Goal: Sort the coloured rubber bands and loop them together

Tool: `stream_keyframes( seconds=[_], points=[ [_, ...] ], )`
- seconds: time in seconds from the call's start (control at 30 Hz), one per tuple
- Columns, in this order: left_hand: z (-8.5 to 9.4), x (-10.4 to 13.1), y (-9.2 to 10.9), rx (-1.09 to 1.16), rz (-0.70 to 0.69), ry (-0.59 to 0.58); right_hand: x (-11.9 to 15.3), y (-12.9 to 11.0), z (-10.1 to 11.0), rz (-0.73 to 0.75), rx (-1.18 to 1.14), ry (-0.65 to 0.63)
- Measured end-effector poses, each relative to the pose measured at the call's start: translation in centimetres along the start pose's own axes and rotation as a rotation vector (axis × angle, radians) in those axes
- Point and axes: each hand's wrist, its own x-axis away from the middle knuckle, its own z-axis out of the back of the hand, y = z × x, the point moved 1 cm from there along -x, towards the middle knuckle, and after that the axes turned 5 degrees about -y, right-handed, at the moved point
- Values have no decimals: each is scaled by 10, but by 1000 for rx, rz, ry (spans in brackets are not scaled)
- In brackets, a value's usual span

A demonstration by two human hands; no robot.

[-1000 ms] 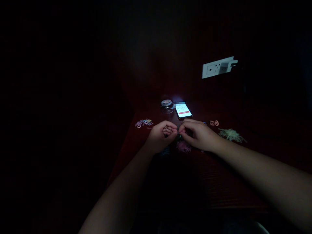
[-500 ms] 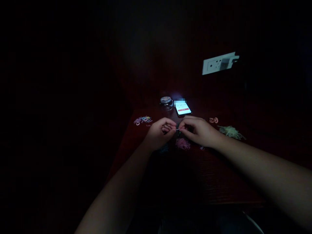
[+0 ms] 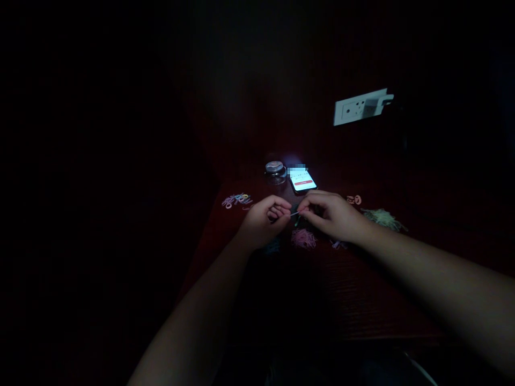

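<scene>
- Red wooden tabletop (image 3: 354,300), dimly lit, lies beneath both bare hands.
- The left hand (image 3: 265,220) has its thumb and forefinger together, clamped on one end of a thin, pale, straight strip (image 3: 294,214); its other fingers are curled inward.
- The right hand (image 3: 332,217) pinches the other end of the strip between thumb and forefinger, so the strip spans the small gap between the two sets of fingertips, above the tabletop.
- A small green piece (image 3: 297,221) shows just below the strip; whether it is attached cannot be told.
- Just nearer the wearer lies a loose pile of thin pink clip-like pieces (image 3: 303,239), with a dim teal pile (image 3: 272,246) to its left and a few purple pieces (image 3: 338,244) under the right wrist.
- Beyond the right forearm sit a pale green tangled heap (image 3: 383,219) and some orange curved pieces (image 3: 354,200).
- Left of the left hand is a mixed multicoloured heap with rings (image 3: 237,200).
- Behind the hands, a clear lidded jar (image 3: 276,176) stands beside a black-edged phone with a lit screen (image 3: 304,184).
</scene>
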Motion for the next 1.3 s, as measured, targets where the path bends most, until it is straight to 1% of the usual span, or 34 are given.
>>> stream_keyframes(
  seconds=[0.17,0.27,0.33,0.4,0.5,0.6,0.7,0.83,0.93,1.03,1.17,1.3],
  points=[
    [2,-2,-2,-55,-8,-9,-1,3,2,25,26,-5],
    [14,-2,-12,-235,7,52,-4,7,17,40,68,-41],
    [26,-2,-23,-446,78,97,-6,13,33,23,70,-118],
    [38,-1,-34,-655,199,115,-4,23,52,-40,50,-201],
    [51,0,-49,-780,355,114,5,38,70,-103,27,-396],
    [54,1,-57,-826,425,102,17,47,73,-172,-8,-501],
    [55,2,-61,-839,455,80,23,48,68,-215,-39,-543],
    [57,3,-66,-837,481,69,24,45,66,-248,-65,-528],
    [61,3,-68,-836,485,88,23,43,69,-277,-85,-487],
    [65,5,-67,-839,525,124,23,44,70,-243,-92,-410],
    [68,7,-63,-845,591,161,21,47,65,-223,-79,-300],
    [68,8,-62,-823,594,150,20,52,56,-229,-49,-221]
  ],
)
